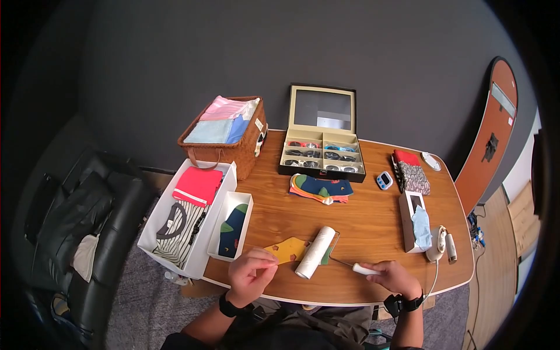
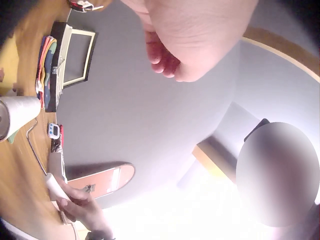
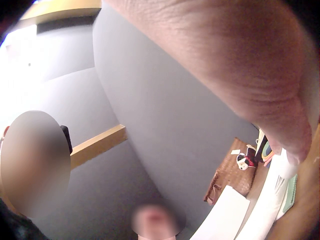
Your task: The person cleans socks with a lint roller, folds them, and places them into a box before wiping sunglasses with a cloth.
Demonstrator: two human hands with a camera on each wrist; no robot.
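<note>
My right hand [image 1: 398, 276] grips the white handle of a lint roller [image 1: 317, 253]. Its white roll lies across a yellow sock [image 1: 287, 250] with small dark patterns, hiding the sock's middle; a green end shows to the right. In the left wrist view, the right hand's fingers curl round the handle [image 2: 57, 187]. My left hand [image 1: 252, 275] hovers by the table's front edge, left of the sock, fingers loosely curled with nothing visible in them. In the left wrist view its fingertips [image 2: 159, 65] bend toward the thumb.
A white box with a dark sock [image 1: 232, 230] and a bin of folded clothes [image 1: 153, 224] stand left. Behind are a wicker basket [image 1: 236, 163], folded colourful socks [image 1: 322, 188] and an open sunglasses case [image 1: 322, 169]. At right are a timer [image 1: 384, 180], tissue box [image 1: 407, 224] and corded device [image 1: 436, 249].
</note>
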